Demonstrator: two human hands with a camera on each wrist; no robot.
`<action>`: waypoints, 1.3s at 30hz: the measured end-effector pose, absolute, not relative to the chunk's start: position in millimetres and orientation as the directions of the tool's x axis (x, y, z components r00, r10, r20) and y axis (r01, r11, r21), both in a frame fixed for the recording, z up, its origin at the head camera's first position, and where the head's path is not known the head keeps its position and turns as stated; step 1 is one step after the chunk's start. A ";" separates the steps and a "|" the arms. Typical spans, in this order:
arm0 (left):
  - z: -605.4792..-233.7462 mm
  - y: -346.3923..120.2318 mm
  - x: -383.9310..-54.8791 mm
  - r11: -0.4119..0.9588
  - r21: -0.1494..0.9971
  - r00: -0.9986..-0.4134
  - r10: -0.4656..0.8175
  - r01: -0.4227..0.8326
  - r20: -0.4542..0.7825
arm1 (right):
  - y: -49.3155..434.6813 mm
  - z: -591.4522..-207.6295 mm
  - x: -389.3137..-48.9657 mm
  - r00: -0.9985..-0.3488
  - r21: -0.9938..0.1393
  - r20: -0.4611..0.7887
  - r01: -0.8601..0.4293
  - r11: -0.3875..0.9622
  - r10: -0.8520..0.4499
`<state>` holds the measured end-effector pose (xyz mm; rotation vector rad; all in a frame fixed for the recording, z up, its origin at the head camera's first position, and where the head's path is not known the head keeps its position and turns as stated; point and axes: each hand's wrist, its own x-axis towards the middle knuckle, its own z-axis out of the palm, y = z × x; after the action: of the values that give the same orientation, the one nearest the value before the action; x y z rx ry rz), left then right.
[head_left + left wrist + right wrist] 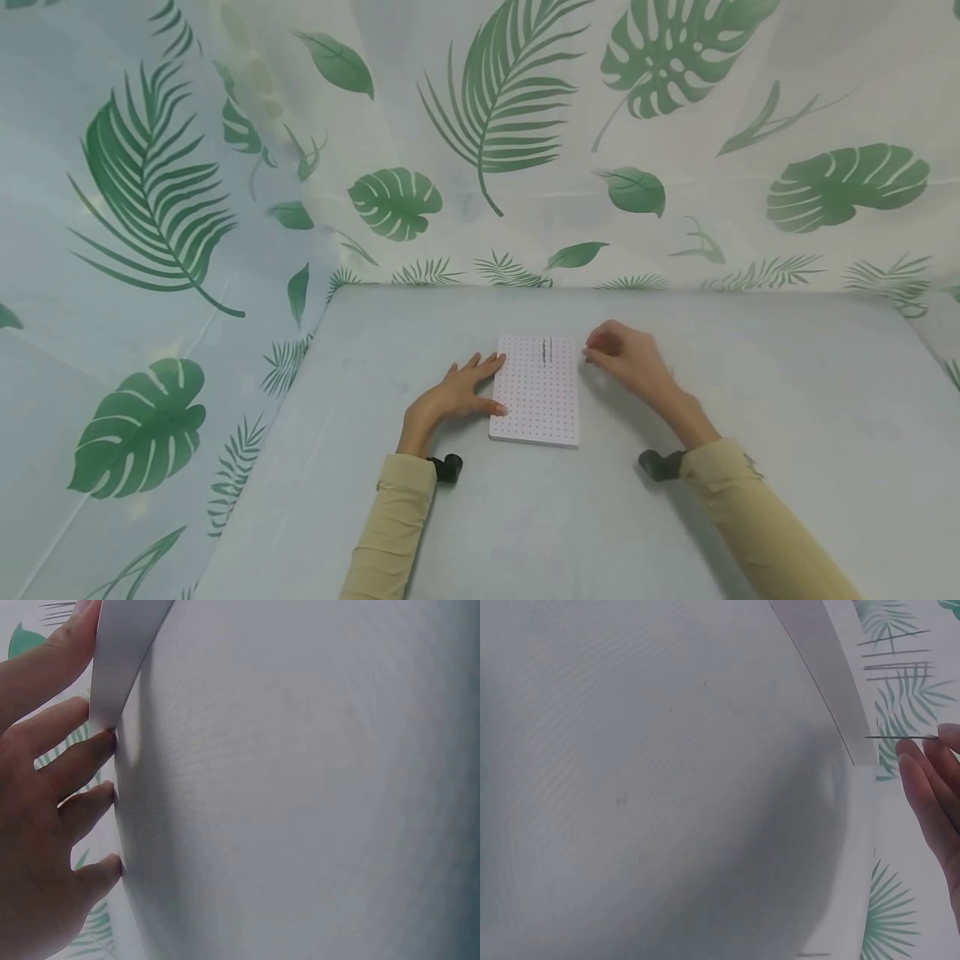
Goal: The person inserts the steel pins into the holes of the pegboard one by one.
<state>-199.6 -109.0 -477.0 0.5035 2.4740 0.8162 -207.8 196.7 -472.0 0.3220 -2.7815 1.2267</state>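
A thick white board [532, 408] with rows of pinkish dots lies on the pale table. Several thin dark pins [547, 352] stand up from its upper right part; in the right wrist view these pins [896, 654] jut out past the board's side [821, 667]. My left hand [452, 392] rests at the board's left edge, fingers spread, with thumb and forefinger touching it. Just off the right edge, my right hand [628, 360] pinches one thin dark pin [892, 737] between thumb and fingertips. Whether the dots are holes I cannot tell.
The pale table [420, 533] spreads around the board. Another thin dark piece [814, 954] shows low in the right wrist view. White cloth with green leaves [405, 204] hangs behind and at the left. Black wrist mounts [660, 465] stick out from both sleeves.
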 end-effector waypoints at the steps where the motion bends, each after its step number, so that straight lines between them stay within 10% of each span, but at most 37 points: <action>1: -477.1 -109.2 -199.4 0.755 0.629 -0.815 0.477 0.188 -0.329 | 195.0 -472.1 -208.2 -0.975 -0.724 0.157 -0.223 0.653 -0.158; 39: -477.4 -112.4 -202.6 0.731 0.650 -0.803 0.507 0.208 -0.313 | 155.3 -477.2 -217.9 -0.954 -0.740 0.170 -0.289 0.607 -0.247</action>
<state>-202.6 -112.4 -477.4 0.5435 2.4550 0.8414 -217.9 155.3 -477.2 0.4622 -2.7711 1.2901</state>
